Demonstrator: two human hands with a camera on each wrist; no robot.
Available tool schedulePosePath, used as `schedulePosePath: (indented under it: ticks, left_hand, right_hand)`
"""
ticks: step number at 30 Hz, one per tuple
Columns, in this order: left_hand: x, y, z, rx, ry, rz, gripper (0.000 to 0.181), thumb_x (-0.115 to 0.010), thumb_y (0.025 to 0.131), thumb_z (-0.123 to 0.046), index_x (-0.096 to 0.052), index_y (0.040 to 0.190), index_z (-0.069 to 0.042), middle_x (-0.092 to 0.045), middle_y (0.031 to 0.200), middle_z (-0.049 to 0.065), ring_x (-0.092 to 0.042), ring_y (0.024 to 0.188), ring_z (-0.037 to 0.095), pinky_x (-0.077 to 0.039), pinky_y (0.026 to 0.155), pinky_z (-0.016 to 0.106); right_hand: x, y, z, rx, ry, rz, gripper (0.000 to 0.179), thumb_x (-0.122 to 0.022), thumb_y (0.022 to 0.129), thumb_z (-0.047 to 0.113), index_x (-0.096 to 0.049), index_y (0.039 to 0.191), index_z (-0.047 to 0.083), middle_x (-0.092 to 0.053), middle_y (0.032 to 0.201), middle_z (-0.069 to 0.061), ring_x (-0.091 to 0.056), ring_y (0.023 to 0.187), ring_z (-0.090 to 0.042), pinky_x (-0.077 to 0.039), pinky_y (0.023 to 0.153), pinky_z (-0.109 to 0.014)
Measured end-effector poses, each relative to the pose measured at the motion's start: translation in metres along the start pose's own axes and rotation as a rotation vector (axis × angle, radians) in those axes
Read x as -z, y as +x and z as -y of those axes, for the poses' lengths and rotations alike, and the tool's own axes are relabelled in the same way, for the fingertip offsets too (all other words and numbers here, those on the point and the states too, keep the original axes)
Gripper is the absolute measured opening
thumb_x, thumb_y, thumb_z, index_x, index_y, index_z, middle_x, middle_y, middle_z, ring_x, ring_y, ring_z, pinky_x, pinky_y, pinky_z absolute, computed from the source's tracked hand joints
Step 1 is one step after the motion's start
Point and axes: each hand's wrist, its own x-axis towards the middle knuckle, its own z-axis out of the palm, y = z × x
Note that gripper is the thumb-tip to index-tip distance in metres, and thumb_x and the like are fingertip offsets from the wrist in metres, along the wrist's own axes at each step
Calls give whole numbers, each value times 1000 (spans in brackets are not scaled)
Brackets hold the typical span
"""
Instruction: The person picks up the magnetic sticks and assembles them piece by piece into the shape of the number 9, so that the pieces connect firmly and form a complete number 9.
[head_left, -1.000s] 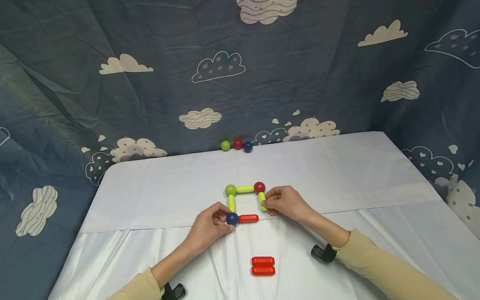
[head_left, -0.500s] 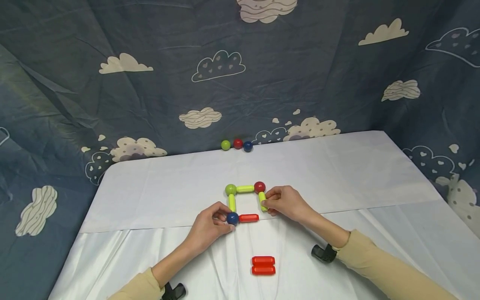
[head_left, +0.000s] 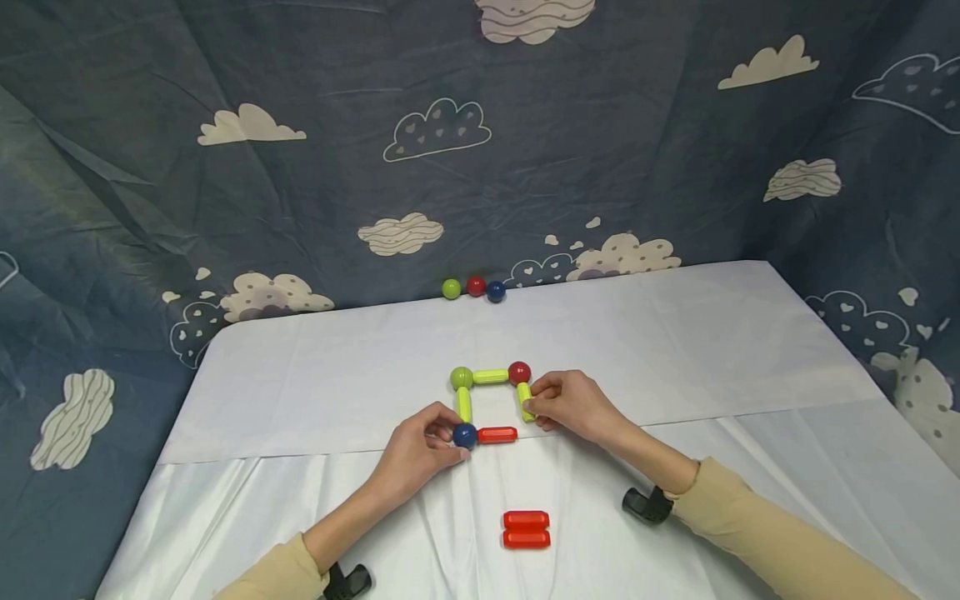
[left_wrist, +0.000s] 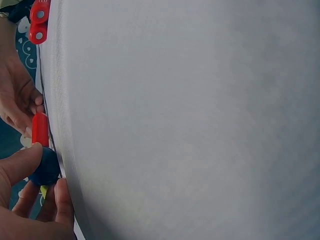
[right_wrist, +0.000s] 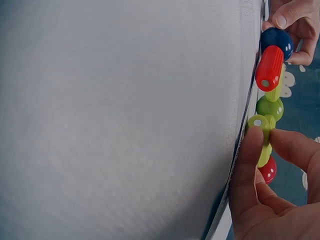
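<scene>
In the head view, my left hand pinches a blue ball between thumb and fingers. A red rod sticks out to the right of that ball, its other end free. From the blue ball a yellow-green rod runs back to a green ball. Another yellow-green rod links the green ball to a red ball. My right hand pinches the yellow-green rod that comes forward from the red ball. In the right wrist view, its bare tip shows near my fingertips.
Two red rods lie side by side nearer the front of the white-covered table. At the back edge stand a loose green ball, red ball and blue ball. A dark cloud-patterned cloth hangs behind.
</scene>
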Motion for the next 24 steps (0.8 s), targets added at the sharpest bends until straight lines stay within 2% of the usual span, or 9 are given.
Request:
schedulePosePath:
  ticks: [24]
  left_hand:
    - [0,-1,0,-1,-6,6,32,-81,79,-8,-66,107,-13,-59,91,3,-59,80,17,-52,70,26]
  right_hand:
    - [1,0,-1,-1,22,20,24,-74,87,10,-64,105,-3,-65,78,-6,-65,63,-17,-56,63,-30]
